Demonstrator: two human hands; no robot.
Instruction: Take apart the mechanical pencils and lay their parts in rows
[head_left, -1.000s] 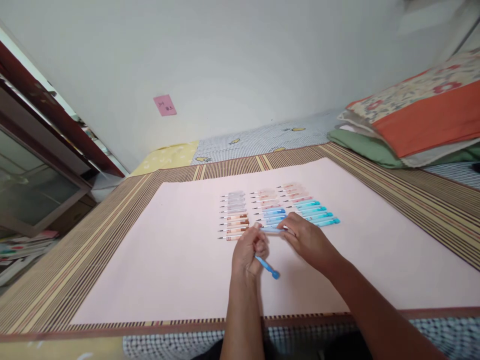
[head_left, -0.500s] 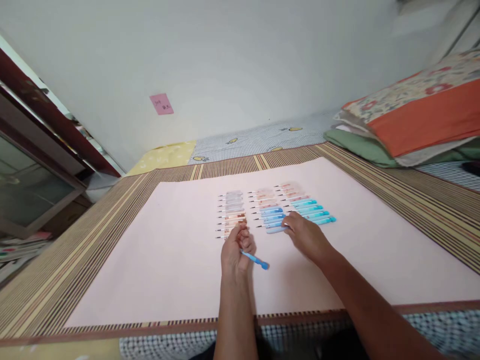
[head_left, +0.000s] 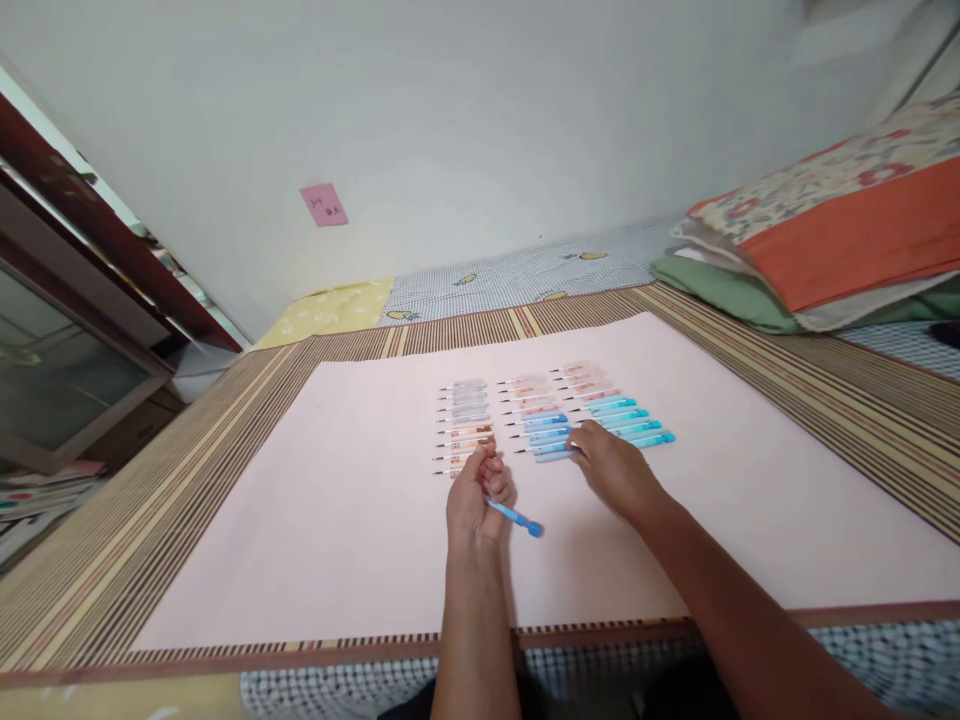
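Observation:
My left hand (head_left: 481,495) is closed around a blue pencil (head_left: 517,517), whose thick blue end sticks out to the lower right over the sheet; its other end is hidden in my fingers. My right hand (head_left: 611,468) pinches at the right end of the nearest blue pencil (head_left: 553,457) in the middle column; the fingertips hide that end. Brown-and-white pencils (head_left: 469,443) lie just beyond my left hand, below grey pencils (head_left: 469,399). Turquoise pencils (head_left: 649,427) lie beyond my right hand. Pinkish pencils (head_left: 581,378) top the right column, all dark tips pointing left.
A pale pink sheet (head_left: 337,520) lies on a striped mat (head_left: 247,440) over a bed. Folded bedding with an orange band (head_left: 832,255) is stacked at the right. A pink note (head_left: 324,205) is on the wall. Left stands a glass-fronted cabinet (head_left: 60,350).
Both hands have barely moved, and the pencils keep their places. The whole view has shifted slightly.

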